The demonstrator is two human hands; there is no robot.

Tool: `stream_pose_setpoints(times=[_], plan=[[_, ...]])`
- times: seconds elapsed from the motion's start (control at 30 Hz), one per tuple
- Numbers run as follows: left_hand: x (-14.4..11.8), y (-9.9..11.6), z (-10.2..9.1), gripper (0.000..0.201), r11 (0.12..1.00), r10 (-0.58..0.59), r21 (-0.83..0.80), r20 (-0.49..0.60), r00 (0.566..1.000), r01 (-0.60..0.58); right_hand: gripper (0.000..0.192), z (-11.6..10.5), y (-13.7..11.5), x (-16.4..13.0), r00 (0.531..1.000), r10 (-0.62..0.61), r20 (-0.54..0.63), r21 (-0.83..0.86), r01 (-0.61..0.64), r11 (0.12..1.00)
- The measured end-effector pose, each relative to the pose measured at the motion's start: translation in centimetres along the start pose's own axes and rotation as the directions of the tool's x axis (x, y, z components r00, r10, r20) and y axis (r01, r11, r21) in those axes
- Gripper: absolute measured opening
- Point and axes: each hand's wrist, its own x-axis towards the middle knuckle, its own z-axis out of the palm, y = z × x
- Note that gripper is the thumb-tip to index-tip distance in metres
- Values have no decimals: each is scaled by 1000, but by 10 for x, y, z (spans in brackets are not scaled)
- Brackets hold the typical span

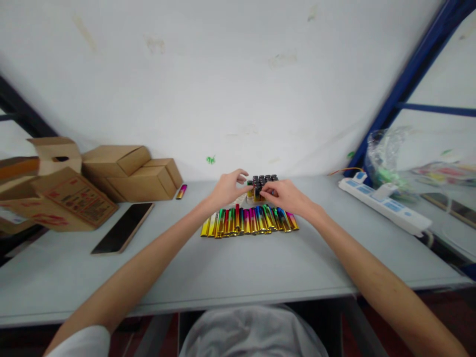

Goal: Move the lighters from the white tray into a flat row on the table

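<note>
Small upright block of black-capped iridescent metal lighters (263,184) stands at the far middle of the pale grey bench (238,272), close to the white wall, with both hands closed in on it from either side. The left hand (227,188) curls at the block's left edge, thumb and fingers bent towards it in a loose pinch; whether the tips actually clasp a lighter cannot be told. The right hand (284,197) lies against the block's front right corner, fingers folded down onto the caps, touching them; its grip looks half closed, but what it grasps, if anything, is hidden by the knuckles.

Just in front of the hands lies a flat row of rainbow-coloured metallic lighter bodies (249,222), packed side by side, touching each other. One single gold-and-pink lighter (181,191) lies apart to the left, beside the stacked brown cardboard boxes (130,173). A dark smartphone (123,227) rests flat nearby. To the right, a white power strip (383,206) runs along the bench, near a crumpled clear plastic bag (386,151).
</note>
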Motion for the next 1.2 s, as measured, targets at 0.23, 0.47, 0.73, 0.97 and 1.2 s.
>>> stream_pose_setpoints(times=[0.23,0.47,0.73,0.97,1.2], plan=[[19,-6,13,27,987,-35,-156,58,998,43,22,0,5,-1,1000,-19,-15,-8,18,1000],[8,10,-20,21,976,-57,-218,-132,990,27,24,-9,3,-4,997,-21,-80,-27,19,999],[-35,23,-16,19,968,-70,-232,119,990,96,26,-7,-1,-5,996,-16,-88,-78,9,997],[-40,21,10,14,994,-33,-100,170,985,50,26,-7,1,-6,996,-2,-93,-72,-5,997],[-45,22,11,15,999,-3,51,116,993,-3,23,-6,4,-6,992,-11,-126,-107,-2,994]])
